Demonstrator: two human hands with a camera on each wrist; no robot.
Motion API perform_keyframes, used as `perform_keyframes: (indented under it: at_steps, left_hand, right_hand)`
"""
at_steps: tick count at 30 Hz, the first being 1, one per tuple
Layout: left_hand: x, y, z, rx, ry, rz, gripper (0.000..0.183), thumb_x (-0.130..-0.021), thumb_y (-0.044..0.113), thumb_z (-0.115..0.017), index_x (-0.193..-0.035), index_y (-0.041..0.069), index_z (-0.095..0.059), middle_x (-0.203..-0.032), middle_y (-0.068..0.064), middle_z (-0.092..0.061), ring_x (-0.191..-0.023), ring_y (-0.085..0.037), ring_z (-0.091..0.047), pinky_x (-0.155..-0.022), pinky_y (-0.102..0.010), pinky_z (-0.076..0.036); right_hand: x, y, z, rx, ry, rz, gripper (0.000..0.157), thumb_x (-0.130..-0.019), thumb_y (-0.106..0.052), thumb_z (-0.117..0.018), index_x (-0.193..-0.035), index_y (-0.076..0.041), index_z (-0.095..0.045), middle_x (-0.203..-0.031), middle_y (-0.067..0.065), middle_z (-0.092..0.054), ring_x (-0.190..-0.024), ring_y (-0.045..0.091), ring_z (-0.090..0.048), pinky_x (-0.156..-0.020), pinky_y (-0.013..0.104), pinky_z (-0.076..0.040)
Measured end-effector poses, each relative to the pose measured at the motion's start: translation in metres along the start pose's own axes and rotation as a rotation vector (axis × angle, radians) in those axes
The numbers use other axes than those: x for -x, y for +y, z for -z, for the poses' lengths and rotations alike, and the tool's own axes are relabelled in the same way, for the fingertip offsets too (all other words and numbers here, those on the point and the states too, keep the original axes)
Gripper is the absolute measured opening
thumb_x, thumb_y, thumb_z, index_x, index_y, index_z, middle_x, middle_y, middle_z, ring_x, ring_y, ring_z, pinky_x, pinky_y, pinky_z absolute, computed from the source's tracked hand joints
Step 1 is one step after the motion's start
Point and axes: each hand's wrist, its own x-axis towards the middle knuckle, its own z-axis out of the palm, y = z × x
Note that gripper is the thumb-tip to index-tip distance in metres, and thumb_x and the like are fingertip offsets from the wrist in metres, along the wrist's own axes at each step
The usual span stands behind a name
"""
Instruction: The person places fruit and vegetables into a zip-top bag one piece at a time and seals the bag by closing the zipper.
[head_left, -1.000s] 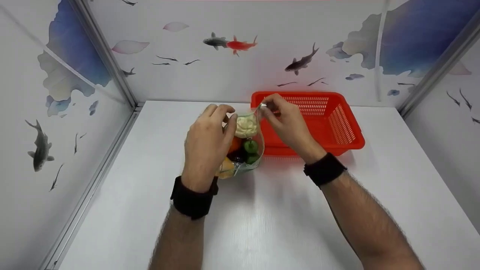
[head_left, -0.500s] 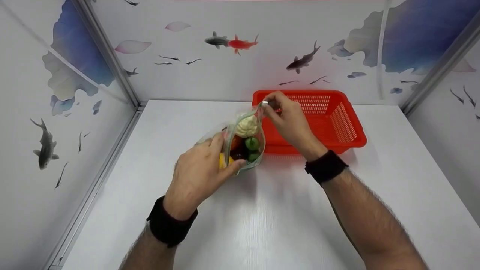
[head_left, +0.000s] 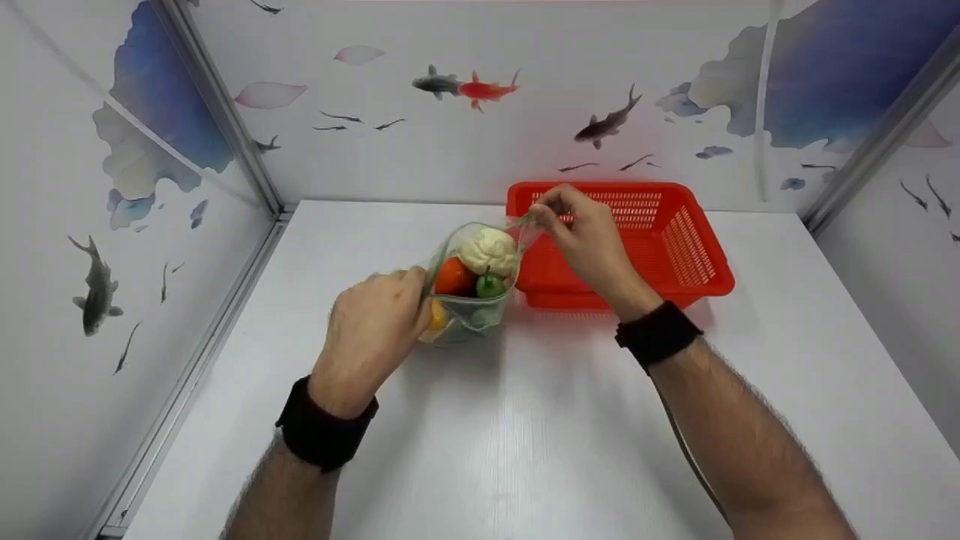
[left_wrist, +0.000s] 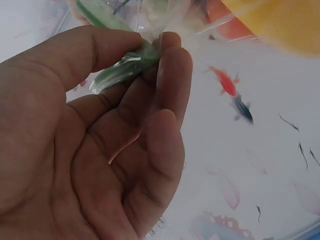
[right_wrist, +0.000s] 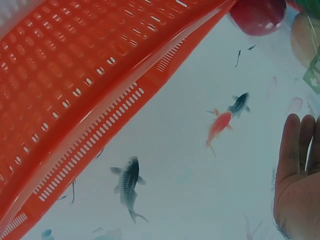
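Note:
A clear plastic zip bag (head_left: 469, 300) with a green-edged mouth stands on the white table, its mouth spread wide. Inside lie a cauliflower (head_left: 487, 251), a round orange-red fruit or vegetable (head_left: 455, 277), a green pepper (head_left: 490, 286) and something yellow (head_left: 436, 316). My left hand (head_left: 375, 330) grips the near left part of the bag's rim. In the left wrist view, its thumb and forefinger pinch the green strip (left_wrist: 132, 65). My right hand (head_left: 589, 240) pinches the bag's far right corner, above the basket's left edge.
A red plastic basket (head_left: 694, 270) with slotted walls stands right of the bag, against the back wall. White panels with painted fish (head_left: 480, 90) enclose the table at the back and both sides.
My left hand has swung down and left from above the bag to its left rim. The mouth has been pulled wider, showing more produce. The right hand keeps hold of the corner.

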Motion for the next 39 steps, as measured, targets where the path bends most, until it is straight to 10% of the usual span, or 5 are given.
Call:
perform_keyframes:
  at_steps: [16,25,34,39]
  left_hand:
    - [-0.032,-0.047,0.028,0.214,0.155,0.231,0.029,-0.123,0.012,-0.062,-0.139,-0.007,-0.076,-0.135,-0.025,-0.080,-0.124,-0.045,-0.078,-0.110,-0.056,-0.068]
    - [-0.051,-0.072,0.045,0.167,0.243,0.237,0.023,-0.117,0.016,-0.069,-0.123,-0.001,-0.083,-0.123,-0.021,-0.084,-0.122,-0.047,-0.077,-0.106,-0.061,-0.066]
    - [-0.059,-0.084,0.051,0.007,0.134,0.329,0.024,-0.117,0.022,-0.070,-0.126,0.003,-0.081,-0.132,-0.021,-0.080,-0.133,-0.050,-0.071,-0.105,-0.074,-0.059]
    - [-0.054,-0.075,0.038,0.066,0.079,0.265,0.043,-0.121,0.039,-0.063,-0.137,0.000,-0.071,-0.142,-0.025,-0.072,-0.139,-0.051,-0.066,-0.114,-0.070,-0.056]
  right_hand:
    - [0.010,0.007,0.001,-0.069,-0.178,0.027,0.020,-0.114,-0.005,-0.074,-0.132,-0.003,-0.081,-0.131,0.015,-0.080,-0.119,0.027,-0.069,-0.104,0.019,-0.063]
    - [-0.002,-0.017,0.010,-0.064,0.082,-0.027,0.014,-0.110,-0.011,-0.082,-0.118,0.001,-0.083,-0.114,0.017,-0.084,-0.103,0.024,-0.075,-0.089,0.019,-0.061]
    - [-0.007,-0.049,0.007,-0.233,0.073,0.034,0.020,-0.109,-0.012,-0.084,-0.125,0.000,-0.084,-0.110,0.017,-0.085,-0.093,0.012,-0.079,-0.087,0.020,-0.069]
    - [-0.007,-0.060,0.001,-0.230,0.099,0.082,0.020,-0.109,-0.013,-0.085,-0.122,0.001,-0.084,-0.109,0.019,-0.085,-0.090,0.011,-0.079,-0.087,0.023,-0.070]
